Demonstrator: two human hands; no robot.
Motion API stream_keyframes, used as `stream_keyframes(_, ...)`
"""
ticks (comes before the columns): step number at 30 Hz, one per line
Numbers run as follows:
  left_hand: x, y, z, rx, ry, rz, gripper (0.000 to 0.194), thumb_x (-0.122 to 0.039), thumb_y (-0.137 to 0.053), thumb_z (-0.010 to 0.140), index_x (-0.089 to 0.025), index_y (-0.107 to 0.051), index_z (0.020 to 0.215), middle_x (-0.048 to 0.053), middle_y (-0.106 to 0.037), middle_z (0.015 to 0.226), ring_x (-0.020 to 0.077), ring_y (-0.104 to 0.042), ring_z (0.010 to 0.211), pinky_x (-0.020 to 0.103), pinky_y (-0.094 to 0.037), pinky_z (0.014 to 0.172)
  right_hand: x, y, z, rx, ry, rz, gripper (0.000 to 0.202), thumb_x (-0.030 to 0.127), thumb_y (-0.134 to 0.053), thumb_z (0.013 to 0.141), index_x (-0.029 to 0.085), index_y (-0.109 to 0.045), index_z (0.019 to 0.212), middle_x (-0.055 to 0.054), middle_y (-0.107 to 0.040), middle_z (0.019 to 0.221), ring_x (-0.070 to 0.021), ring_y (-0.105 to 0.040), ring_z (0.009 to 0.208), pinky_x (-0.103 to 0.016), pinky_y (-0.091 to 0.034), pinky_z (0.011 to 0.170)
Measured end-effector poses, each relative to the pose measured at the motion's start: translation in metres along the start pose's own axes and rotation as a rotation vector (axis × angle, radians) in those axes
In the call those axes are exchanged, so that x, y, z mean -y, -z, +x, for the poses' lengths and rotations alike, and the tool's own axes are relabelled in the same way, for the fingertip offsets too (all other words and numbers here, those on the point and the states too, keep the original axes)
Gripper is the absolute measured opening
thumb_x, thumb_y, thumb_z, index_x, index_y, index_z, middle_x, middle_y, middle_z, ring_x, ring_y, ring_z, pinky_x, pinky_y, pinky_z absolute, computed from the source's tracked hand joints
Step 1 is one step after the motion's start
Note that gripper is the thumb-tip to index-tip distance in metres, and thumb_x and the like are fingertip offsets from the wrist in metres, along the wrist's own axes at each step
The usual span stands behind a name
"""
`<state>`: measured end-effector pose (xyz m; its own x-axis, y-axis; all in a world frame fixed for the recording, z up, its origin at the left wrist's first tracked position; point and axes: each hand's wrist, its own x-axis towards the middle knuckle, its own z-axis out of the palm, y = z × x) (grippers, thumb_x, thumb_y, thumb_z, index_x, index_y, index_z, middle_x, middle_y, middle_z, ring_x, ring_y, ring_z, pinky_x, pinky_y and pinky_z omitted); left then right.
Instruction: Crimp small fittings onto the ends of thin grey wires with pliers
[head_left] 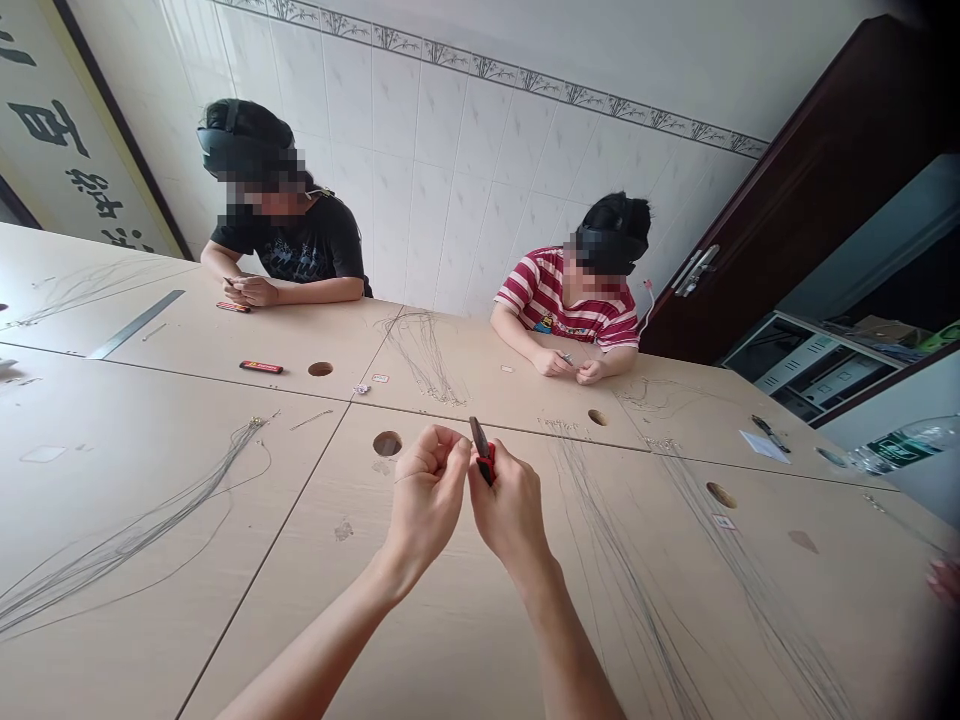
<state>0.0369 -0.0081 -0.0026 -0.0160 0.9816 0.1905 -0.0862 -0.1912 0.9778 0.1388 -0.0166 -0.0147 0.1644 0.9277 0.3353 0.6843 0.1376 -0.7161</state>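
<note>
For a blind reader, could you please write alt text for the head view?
A pinched left hand is close beside a right hand holding red-handled pliers above a light tabletop. Bundles of thin strands lie on either side; two people sit opposite.

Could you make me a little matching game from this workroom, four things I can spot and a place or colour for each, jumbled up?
Things
1. pliers
2. metal ruler
3. bottle
4. striped shirt

Places and colours
A. has a green label, by the right edge of the picture
B. red and white
C. held in the wearer's right hand
D. lies flat on the table, towards the left of the picture

Right pairs: 1-C, 2-D, 3-A, 4-B
</note>
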Motion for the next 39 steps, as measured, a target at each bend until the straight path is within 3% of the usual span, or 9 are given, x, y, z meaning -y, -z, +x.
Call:
stream_keyframes(3, -0.004, 0.008, 0.0, 0.105, 0.048, 0.102, 0.026, -0.034, -0.052, 0.089, -0.019, -0.051, 0.067, -0.006, -0.036, 0.056, 0.0085, -0.027, 0.048, 0.022, -0.023, 0.045, -0.002, 0.0, 0.001, -0.008, 0.002, -0.01, 0.018, 0.024, -0.043, 0.084, 0.024, -0.038, 0.067, 0.005, -0.044, 0.051, -0.0143, -0.035, 0.045, -0.025, -0.026, 0.048)
stream_keyframes(7, -0.008, 0.017, 0.001, 0.237, 0.11, 0.222, 0.039, -0.04, -0.053, 0.088, -0.021, -0.034, 0.06, -0.007, -0.023, 0.055, 0.0089, -0.018, 0.049, 0.023, -0.016, 0.044, -0.005, 0.0, 0.001, -0.013, 0.015, 0.007, 0.027, 0.031, -0.044, 0.088, 0.024, -0.032, 0.065, 0.006, -0.041, 0.051, -0.0135, -0.033, 0.047, -0.024, -0.026, 0.049)
stream_keyframes(12, -0.013, 0.02, 0.004, 0.32, 0.07, 0.251, 0.046, -0.04, -0.049, 0.089, -0.022, -0.02, 0.058, -0.007, -0.015, 0.056, 0.0089, -0.012, 0.05, 0.024, -0.012, 0.043, -0.004, 0.001, 0.001, -0.039, 0.068, 0.015, 0.027, 0.029, -0.044, 0.086, 0.025, -0.028, 0.064, 0.006, -0.037, 0.05, -0.0134, -0.03, 0.047, -0.025, -0.025, 0.049)
stream_keyframes(18, -0.01, 0.027, 0.0, 0.336, 0.028, 0.166, 0.045, -0.035, -0.047, 0.09, -0.023, -0.017, 0.059, -0.007, -0.011, 0.055, 0.0086, -0.008, 0.05, 0.026, -0.009, 0.044, -0.003, 0.0, 0.0, -0.02, 0.099, -0.001, 0.015, 0.022, -0.042, 0.081, 0.024, -0.038, 0.067, 0.005, -0.042, 0.053, -0.014, -0.035, 0.049, -0.025, -0.027, 0.051)
stream_keyframes(25, 0.003, 0.028, -0.001, 0.299, 0.064, 0.123, 0.046, -0.031, -0.049, 0.087, -0.022, -0.015, 0.058, -0.008, -0.012, 0.054, 0.0077, -0.011, 0.05, 0.025, -0.011, 0.045, -0.009, -0.007, 0.003, 0.036, 0.005, 0.063, 0.014, 0.022, -0.043, 0.081, 0.022, -0.05, 0.069, 0.006, -0.041, 0.051, -0.0137, -0.036, 0.048, -0.025, -0.028, 0.051)
stream_keyframes(29, 0.005, 0.027, 0.002, 0.278, 0.083, 0.117, 0.047, -0.038, -0.05, 0.088, -0.022, -0.018, 0.057, -0.008, -0.016, 0.054, 0.0074, -0.013, 0.049, 0.024, -0.013, 0.044, -0.012, -0.009, 0.005, 0.06, -0.008, 0.099, 0.015, 0.023, -0.043, 0.082, 0.022, -0.051, 0.07, 0.006, -0.042, 0.051, -0.0135, -0.037, 0.048, -0.024, -0.031, 0.051)
stream_keyframes(32, 0.004, 0.033, 0.004, 0.241, 0.088, 0.104, 0.043, -0.042, -0.052, 0.089, -0.02, -0.034, 0.057, -0.008, -0.021, 0.054, 0.0077, -0.017, 0.05, 0.022, -0.016, 0.045, -0.011, -0.008, 0.006, 0.086, 0.016, 0.096, 0.012, 0.023, -0.045, 0.081, 0.022, -0.052, 0.072, 0.006, -0.042, 0.051, -0.0132, -0.037, 0.047, -0.024, -0.03, 0.051)
stream_keyframes(35, 0.005, 0.039, 0.005, 0.194, 0.122, 0.093, 0.028, -0.043, -0.054, 0.09, -0.019, -0.057, 0.077, -0.009, -0.025, 0.052, 0.0077, -0.016, 0.048, 0.021, -0.015, 0.044, -0.009, -0.007, 0.006, 0.098, 0.042, 0.072, 0.009, 0.021, -0.046, 0.08, 0.022, -0.052, 0.073, 0.007, -0.041, 0.051, -0.013, -0.035, 0.046, -0.024, -0.028, 0.051)
stream_keyframes(39, 0.007, 0.039, 0.004, 0.167, 0.122, 0.074, 0.028, -0.047, -0.06, 0.087, -0.019, -0.062, 0.092, -0.01, -0.03, 0.048, 0.0067, -0.012, 0.045, 0.021, -0.011, 0.042, -0.006, -0.007, 0.004, 0.106, 0.076, 0.038, 0.008, 0.017, -0.045, 0.078, 0.022, -0.05, 0.073, 0.006, -0.043, 0.053, -0.0132, -0.035, 0.047, -0.025, -0.026, 0.05)
